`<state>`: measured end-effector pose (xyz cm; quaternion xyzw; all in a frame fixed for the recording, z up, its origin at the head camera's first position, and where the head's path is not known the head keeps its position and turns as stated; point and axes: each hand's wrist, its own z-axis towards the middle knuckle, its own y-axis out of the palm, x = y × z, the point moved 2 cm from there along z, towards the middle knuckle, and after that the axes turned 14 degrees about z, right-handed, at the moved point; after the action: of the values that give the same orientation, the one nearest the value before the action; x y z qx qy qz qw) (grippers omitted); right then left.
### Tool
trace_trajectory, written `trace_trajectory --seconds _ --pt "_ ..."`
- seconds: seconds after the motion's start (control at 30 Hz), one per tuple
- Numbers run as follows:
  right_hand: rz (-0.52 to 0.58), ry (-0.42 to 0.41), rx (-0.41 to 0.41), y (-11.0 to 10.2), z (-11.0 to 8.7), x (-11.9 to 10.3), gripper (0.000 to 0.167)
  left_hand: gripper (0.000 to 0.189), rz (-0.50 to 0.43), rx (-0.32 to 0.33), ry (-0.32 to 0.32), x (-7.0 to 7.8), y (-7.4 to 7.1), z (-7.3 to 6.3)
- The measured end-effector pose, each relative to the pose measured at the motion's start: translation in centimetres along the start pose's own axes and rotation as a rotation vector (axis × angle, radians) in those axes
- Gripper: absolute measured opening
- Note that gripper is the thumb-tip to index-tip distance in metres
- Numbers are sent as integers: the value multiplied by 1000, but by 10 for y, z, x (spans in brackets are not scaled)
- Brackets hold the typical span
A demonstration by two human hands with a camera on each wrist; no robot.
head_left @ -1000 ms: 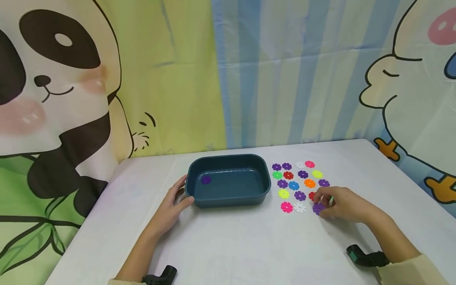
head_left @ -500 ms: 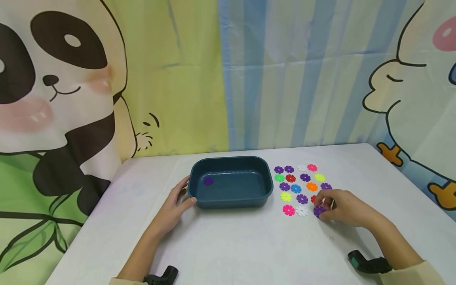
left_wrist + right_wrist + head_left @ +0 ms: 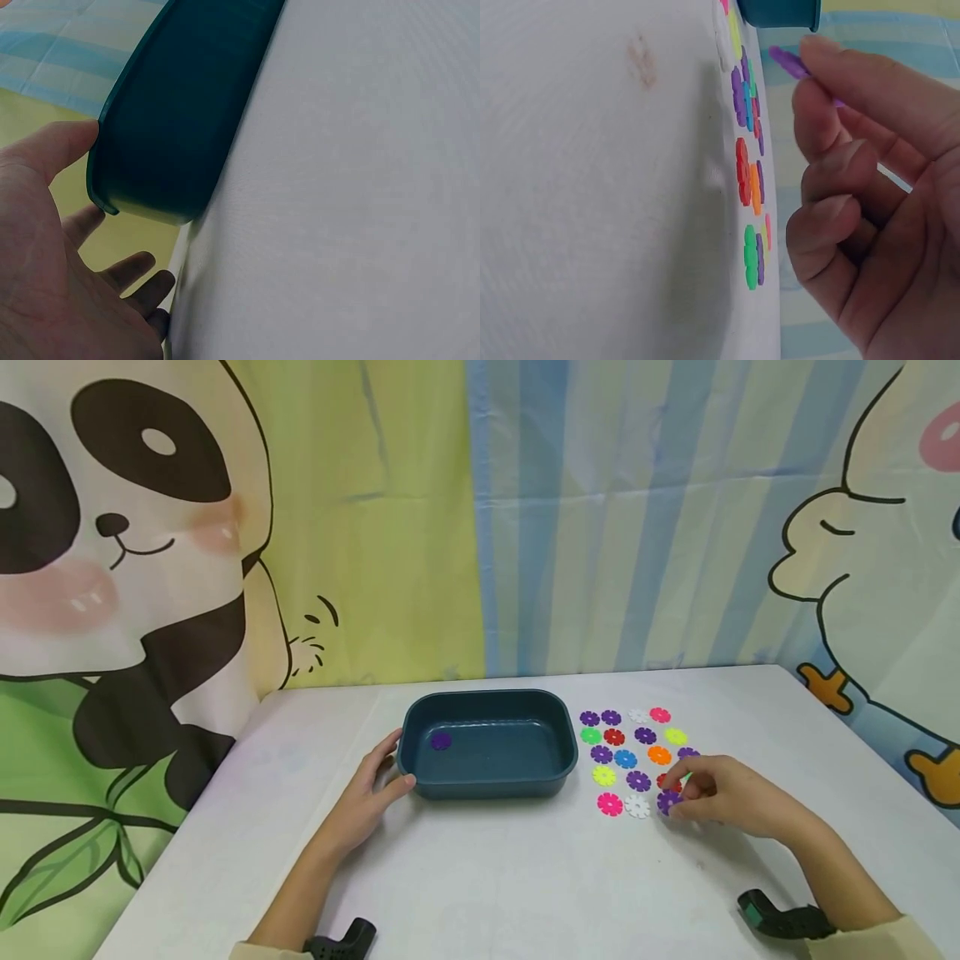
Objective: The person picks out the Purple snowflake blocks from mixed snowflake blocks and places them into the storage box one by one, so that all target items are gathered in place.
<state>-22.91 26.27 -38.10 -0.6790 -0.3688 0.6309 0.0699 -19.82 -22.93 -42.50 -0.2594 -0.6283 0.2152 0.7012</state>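
My right hand pinches a purple notched plastic disc between thumb and index finger. The right wrist view shows this disc off the table, with the other fingers curled loosely below. Beneath and beside that hand lie a red disc and a green disc, partly hidden in the head view. At the left end of a dark teal tray, my left hand touches the rim, thumb in front and fingers spread along the end. One purple disc lies inside the tray.
Right of the tray, several coloured notched discs lie flat in loose rows, among them a blue disc, an orange disc and a pink disc. A white cloth covers the table. Printed curtains hang behind it.
The right hand, with the purple disc pinched, has shifted slightly left relative to the disc rows. The left hand keeps its place at the tray. The head view has shifted a little.
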Motion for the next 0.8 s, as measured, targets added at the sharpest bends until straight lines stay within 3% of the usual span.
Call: trace_trajectory --seconds 0.33,0.57,0.8 --pt "107 -5 127 -4 1 -7 49 74 -1 -1 2 3 -2 -2" --pt "205 19 175 -10 5 -16 58 73 -1 3 12 5 -4 -2" --pt "235 4 223 -10 14 -26 63 73 -11 -4 7 5 -2 -2"
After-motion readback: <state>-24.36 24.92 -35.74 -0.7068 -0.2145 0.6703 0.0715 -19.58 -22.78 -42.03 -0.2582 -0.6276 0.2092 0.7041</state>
